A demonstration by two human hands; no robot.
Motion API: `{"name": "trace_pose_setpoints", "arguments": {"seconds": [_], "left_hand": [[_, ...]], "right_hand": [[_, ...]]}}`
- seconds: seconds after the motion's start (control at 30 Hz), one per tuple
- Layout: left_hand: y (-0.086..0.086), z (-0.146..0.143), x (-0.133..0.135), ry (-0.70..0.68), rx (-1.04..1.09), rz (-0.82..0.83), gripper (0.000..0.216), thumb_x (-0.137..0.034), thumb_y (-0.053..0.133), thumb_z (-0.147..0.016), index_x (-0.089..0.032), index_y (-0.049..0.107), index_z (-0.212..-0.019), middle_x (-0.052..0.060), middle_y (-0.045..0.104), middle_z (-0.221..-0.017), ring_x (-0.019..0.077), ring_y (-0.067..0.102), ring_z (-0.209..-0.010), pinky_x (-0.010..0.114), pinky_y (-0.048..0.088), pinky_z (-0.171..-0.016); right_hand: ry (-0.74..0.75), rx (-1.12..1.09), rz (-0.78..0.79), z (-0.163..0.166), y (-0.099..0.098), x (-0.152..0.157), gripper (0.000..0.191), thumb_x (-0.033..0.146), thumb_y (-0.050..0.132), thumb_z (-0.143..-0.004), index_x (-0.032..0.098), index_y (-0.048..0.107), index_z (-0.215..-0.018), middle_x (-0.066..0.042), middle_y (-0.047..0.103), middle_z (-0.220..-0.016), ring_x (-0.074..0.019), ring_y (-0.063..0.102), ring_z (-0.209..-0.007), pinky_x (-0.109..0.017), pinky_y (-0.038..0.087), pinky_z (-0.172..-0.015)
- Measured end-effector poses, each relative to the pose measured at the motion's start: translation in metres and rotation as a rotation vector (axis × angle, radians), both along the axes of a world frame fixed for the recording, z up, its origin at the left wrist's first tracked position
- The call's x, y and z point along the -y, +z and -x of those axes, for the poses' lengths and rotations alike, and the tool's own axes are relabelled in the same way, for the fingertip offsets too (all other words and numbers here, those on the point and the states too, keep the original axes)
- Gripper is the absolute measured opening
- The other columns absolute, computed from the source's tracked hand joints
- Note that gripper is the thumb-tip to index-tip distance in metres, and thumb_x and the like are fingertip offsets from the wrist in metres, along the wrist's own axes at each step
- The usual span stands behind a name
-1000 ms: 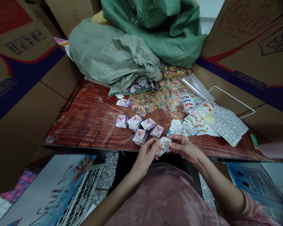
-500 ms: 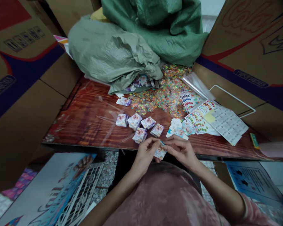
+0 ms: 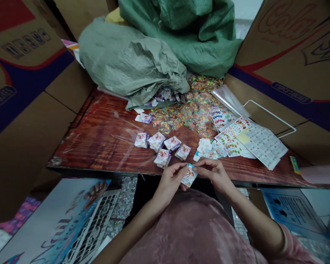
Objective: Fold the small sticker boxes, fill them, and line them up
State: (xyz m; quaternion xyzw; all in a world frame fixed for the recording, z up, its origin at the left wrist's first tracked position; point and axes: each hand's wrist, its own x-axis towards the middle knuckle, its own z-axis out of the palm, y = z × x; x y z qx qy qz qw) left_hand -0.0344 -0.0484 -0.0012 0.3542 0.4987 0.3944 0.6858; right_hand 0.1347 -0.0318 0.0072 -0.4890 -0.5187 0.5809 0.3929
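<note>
Just off the table's front edge, both hands hold a small printed box (image 3: 189, 176), light blue with a picture of a hand. My left hand (image 3: 169, 183) is closed on its left side, the thumb along its face. The fingers of my right hand (image 3: 213, 174) pinch its upper right corner. On the table beyond lie several stacks of small purple-and-white boxes (image 3: 162, 157). Flattened light-blue boxes (image 3: 206, 148) rest in a loose pile beyond my right hand.
Many small clear packets of colourful pieces (image 3: 187, 110) cover the table's middle. Behind them lie a grey-green sack (image 3: 126, 62) and a green sack (image 3: 198, 40). Printed sheets (image 3: 261, 141) are at the right. Large cartons (image 3: 291, 73) stand at both sides.
The small box's printed face has turned more into view, and its blue top edge shows more. My right fingers have shifted slightly at its corner. The stacks have stayed put.
</note>
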Motion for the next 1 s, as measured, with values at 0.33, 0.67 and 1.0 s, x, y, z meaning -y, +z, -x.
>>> {"name": "trace_pose_setpoints", "arguments": {"seconds": [0.33, 0.67, 1.0], "left_hand": [[0.002, 0.004, 0.003, 0.085, 0.065, 0.075, 0.042, -0.047, 0.070, -0.070, -0.012, 0.066, -0.092, 0.000, 0.062, -0.066, 0.0097, 0.054, -0.044, 0.022, 0.047, -0.038], [-0.007, 0.006, 0.003, 0.146, -0.038, 0.013, 0.036, -0.046, 0.070, -0.071, -0.013, 0.067, -0.084, 0.001, 0.064, -0.069, 0.0105, 0.054, -0.057, 0.018, 0.041, -0.047], [-0.022, -0.001, 0.010, 0.194, -0.027, 0.080, 0.043, -0.057, 0.064, -0.074, -0.015, 0.060, -0.086, -0.001, 0.059, -0.067, 0.0093, 0.054, -0.053, 0.018, 0.042, -0.044]], "right_hand": [[0.204, 0.239, -0.425, 0.001, -0.008, 0.017, 0.040, 0.034, 0.070, -0.080, 0.026, 0.064, -0.119, -0.007, 0.068, -0.101, -0.0208, 0.063, -0.090, -0.034, 0.049, -0.080], [0.166, 0.425, -0.447, 0.013, -0.027, 0.029, 0.066, 0.043, 0.077, -0.071, 0.026, 0.053, -0.130, -0.010, 0.063, -0.112, -0.0258, 0.060, -0.101, -0.038, 0.049, -0.087], [0.189, 0.673, -0.557, 0.014, -0.031, 0.028, 0.055, 0.039, 0.069, -0.076, 0.019, 0.054, -0.125, -0.013, 0.066, -0.110, -0.0287, 0.062, -0.100, -0.042, 0.050, -0.087]]}}
